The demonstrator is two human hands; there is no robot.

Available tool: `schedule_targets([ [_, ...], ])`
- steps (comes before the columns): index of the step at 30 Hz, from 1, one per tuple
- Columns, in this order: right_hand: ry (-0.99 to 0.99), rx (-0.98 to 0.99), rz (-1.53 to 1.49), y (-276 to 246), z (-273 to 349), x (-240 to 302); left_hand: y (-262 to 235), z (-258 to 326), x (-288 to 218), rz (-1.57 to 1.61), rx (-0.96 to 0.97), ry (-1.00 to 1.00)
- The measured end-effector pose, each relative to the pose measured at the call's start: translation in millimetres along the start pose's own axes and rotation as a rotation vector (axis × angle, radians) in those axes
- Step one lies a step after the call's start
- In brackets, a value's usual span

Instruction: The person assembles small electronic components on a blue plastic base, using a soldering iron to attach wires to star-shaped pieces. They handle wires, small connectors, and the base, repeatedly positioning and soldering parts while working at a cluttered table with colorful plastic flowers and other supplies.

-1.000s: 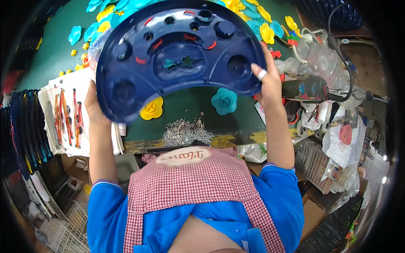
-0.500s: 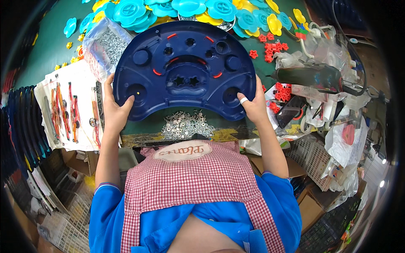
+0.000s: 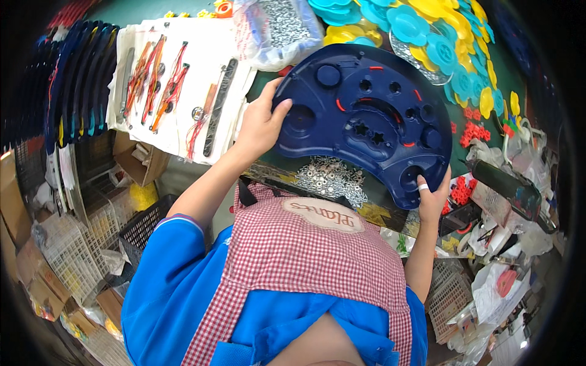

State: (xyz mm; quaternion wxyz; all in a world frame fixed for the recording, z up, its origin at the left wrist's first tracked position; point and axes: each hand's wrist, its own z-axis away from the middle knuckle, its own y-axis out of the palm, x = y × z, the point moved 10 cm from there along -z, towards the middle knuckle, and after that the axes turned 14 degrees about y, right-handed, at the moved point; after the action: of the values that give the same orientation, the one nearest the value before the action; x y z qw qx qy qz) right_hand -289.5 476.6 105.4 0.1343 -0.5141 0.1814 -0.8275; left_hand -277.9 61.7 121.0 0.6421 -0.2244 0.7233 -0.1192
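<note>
Around the dark blue tray (image 3: 366, 116) the counter (image 3: 183, 12) leaves little room. A bag of small metal parts (image 3: 281, 27) and heaped teal and yellow flower pieces (image 3: 427, 36) crowd its far side; white sheets with red wires (image 3: 177, 85) lie to its left; loose washers (image 3: 332, 180) fill its near edge; red pieces (image 3: 476, 131) and clutter block its right.

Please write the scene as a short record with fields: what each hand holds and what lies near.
left hand: grips the left end of the dark blue plastic panel
right hand: grips the panel's lower right end
below panel: pile of small silver washers
left of panel: white sheets with red wires
behind panel: teal and yellow plastic flowers
</note>
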Motion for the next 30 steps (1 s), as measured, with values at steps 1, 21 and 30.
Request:
schedule_targets([
  [1, -0.005, -0.004, 0.006, -0.1, 0.6, 0.0, 0.6, 0.4, 0.4, -0.005, 0.001, -0.006],
  [21, -0.417, -0.193, 0.298, -12.1, 15.0, 75.4, -129.4, -116.6, -4.9, -1.048, -0.191, 0.336],
  [30, -0.532, -0.293, 0.357, -11.2, -10.1, 110.1, -144.7, -212.3, 119.5, -0.988, 0.160, 0.279],
])
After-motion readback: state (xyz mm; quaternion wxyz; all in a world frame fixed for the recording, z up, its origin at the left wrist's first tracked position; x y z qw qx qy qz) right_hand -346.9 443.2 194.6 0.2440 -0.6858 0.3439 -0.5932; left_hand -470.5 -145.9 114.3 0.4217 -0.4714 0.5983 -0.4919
